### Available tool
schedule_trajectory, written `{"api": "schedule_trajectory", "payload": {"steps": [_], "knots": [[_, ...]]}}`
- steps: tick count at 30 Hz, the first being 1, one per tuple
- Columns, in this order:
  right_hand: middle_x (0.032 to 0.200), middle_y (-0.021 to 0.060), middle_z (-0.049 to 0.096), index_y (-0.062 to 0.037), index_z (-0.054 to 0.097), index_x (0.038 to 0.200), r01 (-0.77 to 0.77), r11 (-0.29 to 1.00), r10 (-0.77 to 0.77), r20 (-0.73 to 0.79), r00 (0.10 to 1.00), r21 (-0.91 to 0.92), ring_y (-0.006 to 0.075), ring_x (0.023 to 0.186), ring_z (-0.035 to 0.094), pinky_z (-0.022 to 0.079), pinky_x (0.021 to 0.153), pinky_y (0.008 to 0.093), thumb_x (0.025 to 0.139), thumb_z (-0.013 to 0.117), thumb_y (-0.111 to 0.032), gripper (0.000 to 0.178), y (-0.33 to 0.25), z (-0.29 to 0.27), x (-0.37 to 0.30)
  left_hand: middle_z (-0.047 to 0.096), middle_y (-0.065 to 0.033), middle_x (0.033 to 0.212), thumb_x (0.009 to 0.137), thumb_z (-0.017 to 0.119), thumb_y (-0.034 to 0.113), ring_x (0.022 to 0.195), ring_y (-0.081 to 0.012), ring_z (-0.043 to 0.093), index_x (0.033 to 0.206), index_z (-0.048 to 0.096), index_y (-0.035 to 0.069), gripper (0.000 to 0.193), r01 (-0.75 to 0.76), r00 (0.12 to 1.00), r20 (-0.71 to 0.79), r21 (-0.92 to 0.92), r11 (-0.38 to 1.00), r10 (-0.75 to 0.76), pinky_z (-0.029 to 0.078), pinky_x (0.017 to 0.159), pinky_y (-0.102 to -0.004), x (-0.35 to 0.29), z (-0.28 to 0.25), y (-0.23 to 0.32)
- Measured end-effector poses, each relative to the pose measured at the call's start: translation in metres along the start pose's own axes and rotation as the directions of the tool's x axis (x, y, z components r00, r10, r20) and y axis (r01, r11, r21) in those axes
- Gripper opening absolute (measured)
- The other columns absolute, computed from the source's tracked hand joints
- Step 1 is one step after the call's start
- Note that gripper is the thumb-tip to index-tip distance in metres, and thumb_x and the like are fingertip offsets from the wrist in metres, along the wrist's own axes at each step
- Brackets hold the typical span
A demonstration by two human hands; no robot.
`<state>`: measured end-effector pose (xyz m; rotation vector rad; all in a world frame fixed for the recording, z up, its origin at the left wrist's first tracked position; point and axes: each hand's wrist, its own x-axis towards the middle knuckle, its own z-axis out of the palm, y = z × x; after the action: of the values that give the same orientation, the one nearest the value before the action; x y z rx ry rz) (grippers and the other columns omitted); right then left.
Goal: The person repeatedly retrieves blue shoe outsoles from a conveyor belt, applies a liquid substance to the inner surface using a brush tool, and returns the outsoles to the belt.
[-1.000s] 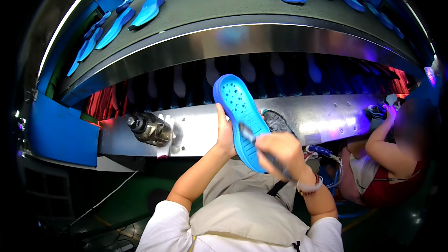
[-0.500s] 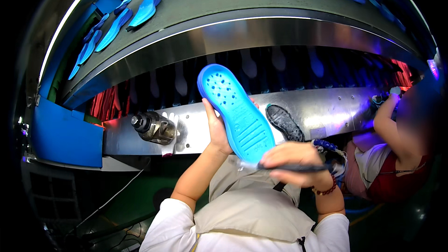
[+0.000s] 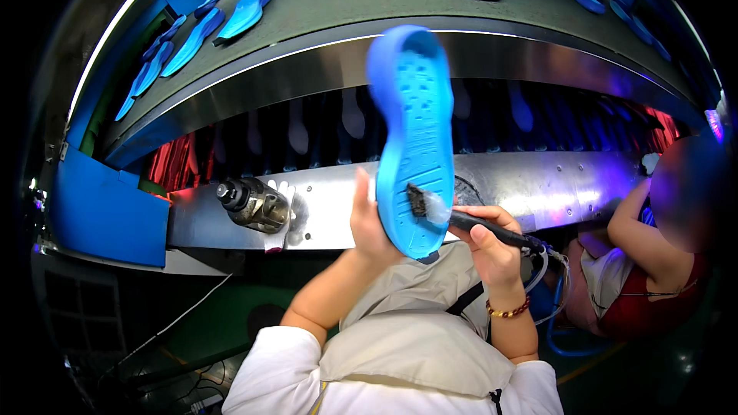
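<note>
A bright blue shoe sole stands nearly upright in front of me, its holed and ridged inner face showing. My left hand grips it by the left edge near the lower end, some fingers hidden behind it. My right hand is wrapped round the black handle of a brush, with clear tubes trailing from the handle's end. The brush's dark bristles lie over the ridged lower part of the sole and appear to touch it. A clear, whitish piece sits behind the bristles.
Beyond the sole runs a metal ledge. On it are a metal cylinder with a black knob, a white glove and a half-hidden dark sole. Several blue soles lie on the belt above. Another person sits at right.
The blue sole has risen and turned more upright. My right hand has swung the brush from below its lower end up onto its face. The dark sole behind is now mostly covered.
</note>
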<state>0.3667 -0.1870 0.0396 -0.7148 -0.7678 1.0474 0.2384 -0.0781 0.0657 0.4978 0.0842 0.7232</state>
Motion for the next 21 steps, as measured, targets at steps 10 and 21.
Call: {"api": "schedule_trajectory", "payload": {"steps": [10, 21], "knots": [[0.098, 0.0183, 0.064, 0.0046, 0.062, 0.095, 0.116, 0.891, -0.019, 0.220, 0.975, -0.439, 0.0221, 0.091, 0.062, 0.048, 0.082, 0.0308, 0.074, 0.063, 0.005, 0.021, -0.024, 0.011, 0.004, 0.049, -0.0215, 0.122, 0.088, 0.035, 0.052, 0.108, -0.0357, 0.052, 0.130, 0.037, -0.001, 0.068, 0.019, 1.000, -0.014, -0.021, 1.000, -0.019, 0.041, 0.093, -0.0521, 0.004, -0.020, -0.002], [0.090, 0.0127, 0.067, 0.0007, 0.066, 0.089, 0.229, 0.746, 0.095, 0.441, 0.893, -0.625, 0.0218, 0.083, 0.065, 0.051, 0.075, 0.0303, 0.071, 0.068, -0.002, 0.018, -0.066, 0.008, 0.027, 0.057, -0.0191, 0.112, 0.089, 0.044, 0.039, 0.097, -0.0282, 0.060, 0.123, 0.044, -0.003, 0.054, 0.051, 0.996, -0.073, 0.074, 0.996, -0.046, 0.048, 0.087, -0.0405, 0.011, -0.015, 0.011]]}}
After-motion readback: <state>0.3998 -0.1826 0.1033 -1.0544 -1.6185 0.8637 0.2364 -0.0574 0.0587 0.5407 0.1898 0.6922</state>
